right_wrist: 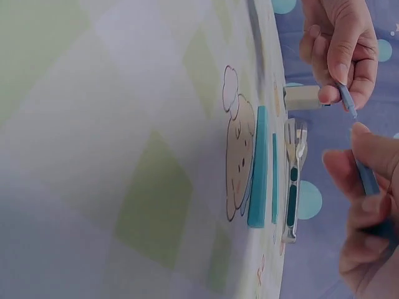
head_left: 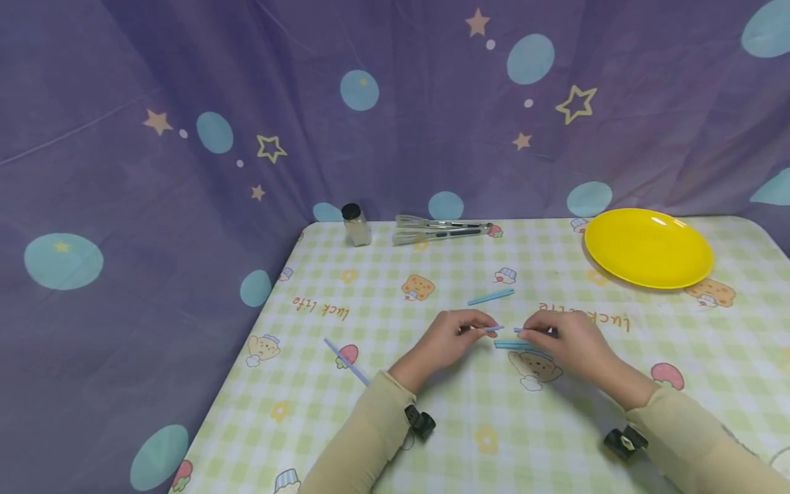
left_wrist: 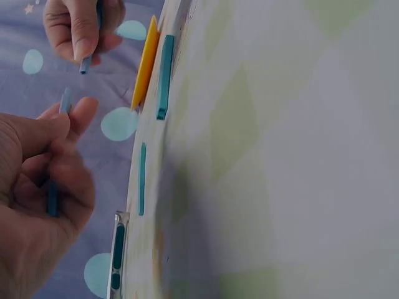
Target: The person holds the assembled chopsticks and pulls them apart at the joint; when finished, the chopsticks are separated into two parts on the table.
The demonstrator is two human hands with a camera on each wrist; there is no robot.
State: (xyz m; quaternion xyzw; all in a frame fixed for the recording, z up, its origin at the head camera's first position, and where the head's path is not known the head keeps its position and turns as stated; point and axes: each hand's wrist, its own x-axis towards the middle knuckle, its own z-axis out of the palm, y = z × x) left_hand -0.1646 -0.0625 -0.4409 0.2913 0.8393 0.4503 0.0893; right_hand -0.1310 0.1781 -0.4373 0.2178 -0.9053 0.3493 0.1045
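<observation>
Over the middle of the table, my left hand (head_left: 452, 341) pinches a slim blue stick (right_wrist: 346, 98) between thumb and fingers. Facing it, my right hand (head_left: 572, 341) grips another slim blue stick (right_wrist: 368, 179). Their ends point at each other; a small gap shows in the head view. Much of each stick is hidden by the fingers. Below the right hand lies a long teal piece (right_wrist: 258, 168) on the cloth. A second teal piece (head_left: 490, 297) lies farther back. Beside the left forearm is a loose blue stick (head_left: 347, 361), partly covered by the sleeve.
At the back stand a black-capped clear shaker (head_left: 356, 226) and a pair of tongs (head_left: 441, 232) lying flat. A yellow plate (head_left: 648, 248) sits at the back right. A checked cloth (head_left: 345, 439) covers the table, with a purple curtain (head_left: 420, 151) behind it.
</observation>
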